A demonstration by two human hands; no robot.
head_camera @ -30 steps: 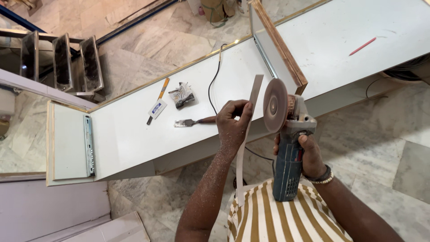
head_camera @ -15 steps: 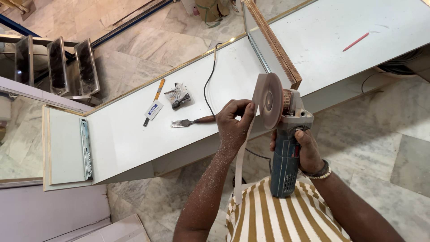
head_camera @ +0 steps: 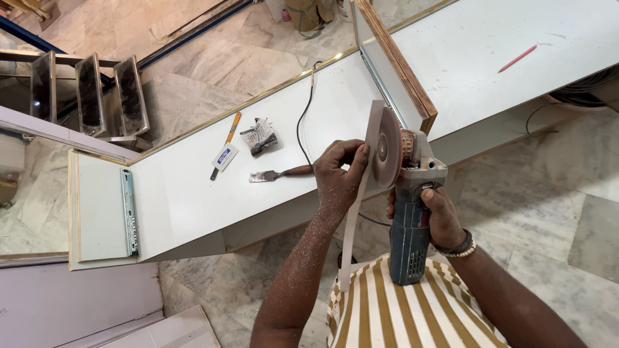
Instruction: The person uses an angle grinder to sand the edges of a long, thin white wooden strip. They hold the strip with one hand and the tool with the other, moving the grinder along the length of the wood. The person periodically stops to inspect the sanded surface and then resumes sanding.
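- Gripping the blue body of an angle grinder (head_camera: 411,225) just right of the frame's centre, the right hand (head_camera: 438,216) is wrapped tight around it, a bracelet on the wrist.
- The grinder's round sanding disc (head_camera: 387,147) stands on edge above that hand, its flat face turned toward the left of the frame.
- The left hand (head_camera: 338,177), dusted with fine powder, pinches a long thin pale strip (head_camera: 356,200) between thumb and fingers, close against the disc's face.
- The strip runs from just above the disc down to the striped shirt (head_camera: 412,316) at the bottom of the frame.
- Left of the hands, on a white panel (head_camera: 187,193), lie a chisel (head_camera: 278,173) with a wooden handle, a small bag of screws (head_camera: 260,135), a pencil (head_camera: 227,143) and a small card (head_camera: 225,156).
- A black cord (head_camera: 303,122) snakes over the panel above the chisel.
- At upper right a red pencil (head_camera: 517,58) rests on a second white panel (head_camera: 490,90).
- A metal drawer slide (head_camera: 129,209) sits at the white panel's left end.
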